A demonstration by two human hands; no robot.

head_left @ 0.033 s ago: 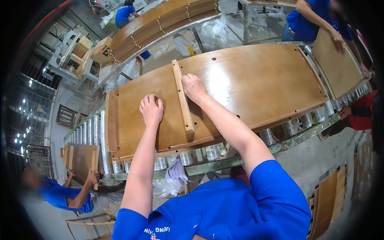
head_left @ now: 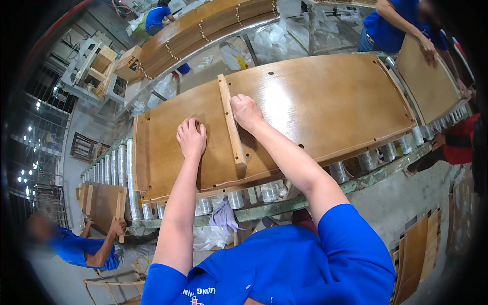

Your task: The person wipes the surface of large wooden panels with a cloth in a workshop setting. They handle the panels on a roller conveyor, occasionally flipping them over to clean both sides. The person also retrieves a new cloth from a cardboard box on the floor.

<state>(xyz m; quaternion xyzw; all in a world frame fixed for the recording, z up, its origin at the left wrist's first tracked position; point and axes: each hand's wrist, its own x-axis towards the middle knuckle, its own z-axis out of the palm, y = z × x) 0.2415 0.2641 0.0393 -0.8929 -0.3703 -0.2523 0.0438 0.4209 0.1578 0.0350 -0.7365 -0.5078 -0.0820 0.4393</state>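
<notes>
A long, glossy brown wooden panel [head_left: 335, 96] with dark holes along its edges lies in front of me. Across it stands a narrow, light wooden batten [head_left: 233, 124], set on edge, with holes in it. My right hand [head_left: 246, 111] is closed against the batten's right side, and whatever its fingers pinch is hidden. To the batten's left, my left hand [head_left: 191, 137] rests on the panel, fingers bent and thumb apart, with no held object visible. Another wooden strip [head_left: 142, 155] runs along the panel's left end.
Plastic-wrapped rollers [head_left: 122, 165] on a green frame [head_left: 300, 204] carry the panel. At lower left a co-worker [head_left: 91, 249] grips a smaller panel; another person [head_left: 401, 25] holds a board [head_left: 427, 81] at right. Stacked panels [head_left: 213, 28] stand behind. A purple cloth [head_left: 223, 216] hangs near me.
</notes>
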